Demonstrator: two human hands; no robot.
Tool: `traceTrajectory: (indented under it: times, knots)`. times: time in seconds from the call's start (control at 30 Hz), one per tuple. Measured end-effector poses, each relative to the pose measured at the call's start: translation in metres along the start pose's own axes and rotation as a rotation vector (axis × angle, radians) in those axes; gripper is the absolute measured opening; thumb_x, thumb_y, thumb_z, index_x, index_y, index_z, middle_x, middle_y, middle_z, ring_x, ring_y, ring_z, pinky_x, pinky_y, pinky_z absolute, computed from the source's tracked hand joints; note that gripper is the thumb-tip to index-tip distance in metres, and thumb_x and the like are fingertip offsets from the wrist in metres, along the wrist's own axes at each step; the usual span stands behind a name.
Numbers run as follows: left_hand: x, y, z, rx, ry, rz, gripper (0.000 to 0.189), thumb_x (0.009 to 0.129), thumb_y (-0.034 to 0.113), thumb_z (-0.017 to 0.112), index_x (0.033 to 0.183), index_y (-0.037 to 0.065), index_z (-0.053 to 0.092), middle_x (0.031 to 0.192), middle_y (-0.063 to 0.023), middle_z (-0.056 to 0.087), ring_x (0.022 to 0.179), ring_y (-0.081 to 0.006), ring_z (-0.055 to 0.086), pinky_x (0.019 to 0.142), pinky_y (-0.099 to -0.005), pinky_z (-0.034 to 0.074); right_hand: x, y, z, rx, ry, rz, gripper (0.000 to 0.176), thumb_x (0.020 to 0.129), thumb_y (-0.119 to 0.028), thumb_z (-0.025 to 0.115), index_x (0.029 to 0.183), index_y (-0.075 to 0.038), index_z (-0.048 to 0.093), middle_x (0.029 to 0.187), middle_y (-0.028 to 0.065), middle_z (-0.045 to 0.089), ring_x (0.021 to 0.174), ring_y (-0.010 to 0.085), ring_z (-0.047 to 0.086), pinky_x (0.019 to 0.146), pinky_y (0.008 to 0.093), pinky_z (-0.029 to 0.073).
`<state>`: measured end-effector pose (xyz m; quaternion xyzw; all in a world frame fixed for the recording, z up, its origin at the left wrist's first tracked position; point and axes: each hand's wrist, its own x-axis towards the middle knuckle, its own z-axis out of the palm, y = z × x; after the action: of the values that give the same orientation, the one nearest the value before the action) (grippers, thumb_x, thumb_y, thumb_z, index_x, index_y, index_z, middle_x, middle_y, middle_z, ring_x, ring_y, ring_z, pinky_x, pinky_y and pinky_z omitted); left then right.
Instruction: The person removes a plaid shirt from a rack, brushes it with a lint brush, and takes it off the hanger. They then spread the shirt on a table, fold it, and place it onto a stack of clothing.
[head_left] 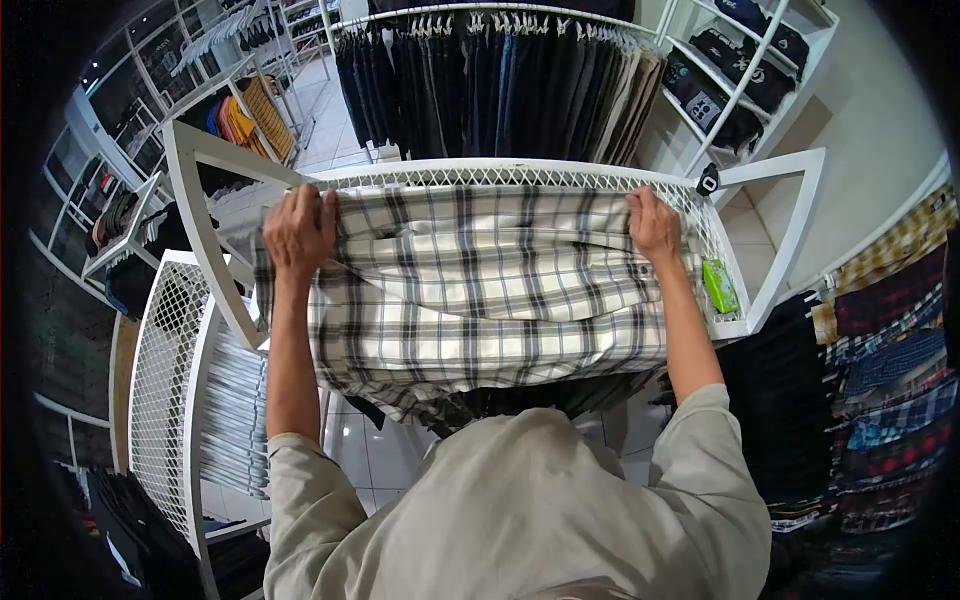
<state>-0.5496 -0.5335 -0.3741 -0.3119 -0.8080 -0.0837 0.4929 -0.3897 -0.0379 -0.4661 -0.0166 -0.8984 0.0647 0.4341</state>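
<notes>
A cream plaid shirt (pixel 480 290) with dark and blue-grey lines lies spread over a white mesh rack shelf (pixel 500 172), its near edge hanging down toward me. My left hand (pixel 300 232) is closed on the cloth at the far left corner. At the far right, my right hand (pixel 655 222) pinches the same fabric. Between the two hands the cloth runs fairly straight along the far edge, with soft folds across the middle. Whether the garment is buttoned cannot be made out.
A green packet (pixel 718 286) and a small black tag (pixel 708 180) sit at the shelf's right side. Behind hangs a rail of dark trousers (pixel 490 85). Folded plaid shirts (pixel 890 370) hang at right; white hangers (pixel 232 410) are at left. Caps (pixel 740 65) fill the upper-right shelves.
</notes>
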Motion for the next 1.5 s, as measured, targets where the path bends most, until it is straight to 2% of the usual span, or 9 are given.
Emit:
traceTrajectory:
  times: [0.23, 0.43, 0.53, 0.63, 0.83, 1.0, 1.1, 1.23, 1.5]
  knots:
    - [0.061, 0.002, -0.031, 0.102, 0.009, 0.035, 0.034, 0.101, 0.033, 0.055, 0.082, 0.006, 0.054, 0.080, -0.0105, 0.057, 0.077, -0.0305, 0.056, 0.075, -0.0415, 0.039, 0.050, -0.002, -0.041, -0.118, 0.144, -0.044, 0.020, 0.102, -0.023, 0.052, 0.091, -0.006, 0.052, 0.079, 0.0155, 0.059, 0.072, 0.0389, 0.061, 0.062, 0.0467, 0.048]
    - [0.088, -0.021, 0.048, 0.072, -0.040, 0.082, 0.039, 0.102, 0.039, 0.052, 0.084, 0.005, 0.056, 0.080, -0.0116, 0.059, 0.080, -0.0312, 0.058, 0.077, -0.0419, 0.040, 0.103, 0.034, -0.008, -0.214, 0.083, -0.154, 0.030, 0.103, -0.031, 0.050, 0.092, -0.004, 0.053, 0.082, 0.0164, 0.060, 0.075, 0.0373, 0.062, 0.065, 0.0477, 0.048]
    - [0.085, -0.030, 0.095, 0.051, -0.070, 0.104, 0.037, 0.102, 0.041, 0.051, 0.091, 0.007, 0.056, 0.087, -0.0137, 0.060, 0.087, -0.0327, 0.058, 0.082, -0.0445, 0.040, 0.107, 0.030, 0.017, -0.305, -0.122, -0.053, 0.030, 0.102, -0.032, 0.053, 0.096, -0.003, 0.057, 0.094, 0.0160, 0.062, 0.092, 0.0345, 0.061, 0.082, 0.0471, 0.047]
    - [0.051, -0.015, 0.135, 0.077, -0.117, 0.001, 0.042, 0.099, 0.043, 0.055, 0.121, 0.008, 0.061, 0.120, -0.0142, 0.062, 0.116, -0.0323, 0.057, 0.110, -0.0560, 0.032, 0.087, 0.021, 0.058, -0.468, -0.262, 0.041, 0.037, 0.099, -0.036, 0.057, 0.120, -0.004, 0.061, 0.123, 0.0157, 0.059, 0.117, 0.0321, 0.052, 0.103, 0.0489, 0.034]
    - [-0.024, 0.052, 0.111, -0.128, -0.890, -0.222, 0.074, 0.100, 0.069, 0.027, 0.155, 0.021, 0.038, 0.161, -0.0190, 0.029, 0.152, -0.0352, 0.019, 0.122, -0.0593, 0.010, 0.007, -0.006, 0.065, -0.253, -0.484, 0.311, 0.065, 0.100, -0.059, 0.042, 0.141, -0.011, 0.055, 0.152, 0.0205, 0.043, 0.142, 0.0369, 0.035, 0.117, 0.0613, 0.018]
    - [-0.041, 0.041, 0.124, -0.202, -0.929, -0.215, 0.077, 0.099, 0.069, 0.027, 0.160, 0.022, 0.025, 0.166, -0.0179, 0.017, 0.154, -0.0350, 0.013, 0.123, -0.0563, 0.010, 0.011, -0.002, 0.061, -0.225, -0.716, 0.524, 0.081, 0.098, -0.071, 0.026, 0.158, -0.017, 0.030, 0.164, 0.0208, 0.020, 0.151, 0.0404, 0.018, 0.121, 0.0604, 0.010]
    - [-0.042, 0.045, 0.080, -0.244, -0.779, -0.280, 0.076, 0.100, 0.064, 0.038, 0.160, 0.020, 0.025, 0.163, -0.0212, 0.024, 0.152, -0.0400, 0.016, 0.122, -0.0581, 0.012, 0.008, -0.026, 0.046, -0.216, -0.603, 0.524, 0.077, 0.098, -0.066, 0.040, 0.158, -0.017, 0.030, 0.164, 0.0207, 0.020, 0.150, 0.0417, 0.020, 0.120, 0.0612, 0.014]
    - [-0.076, 0.062, -0.014, -0.278, -0.590, -0.482, 0.062, 0.100, 0.051, 0.052, 0.151, 0.016, 0.044, 0.155, -0.0201, 0.041, 0.148, -0.0408, 0.027, 0.120, -0.0609, 0.012, -0.015, -0.105, -0.017, 0.150, -0.346, 0.268, 0.058, 0.094, -0.041, 0.066, 0.142, -0.012, 0.053, 0.144, 0.0164, 0.050, 0.136, 0.0355, 0.044, 0.112, 0.0535, 0.032]
    - [-0.178, 0.046, -0.065, 0.030, -0.414, -0.687, 0.042, 0.102, 0.033, 0.054, 0.137, 0.011, 0.061, 0.149, -0.0150, 0.050, 0.145, -0.0373, 0.036, 0.119, -0.0623, 0.014, -0.044, -0.254, -0.021, 0.604, -0.453, 0.048, 0.039, 0.085, -0.023, 0.076, 0.119, -0.007, 0.068, 0.125, 0.0137, 0.061, 0.118, 0.0334, 0.056, 0.103, 0.0466, 0.042]
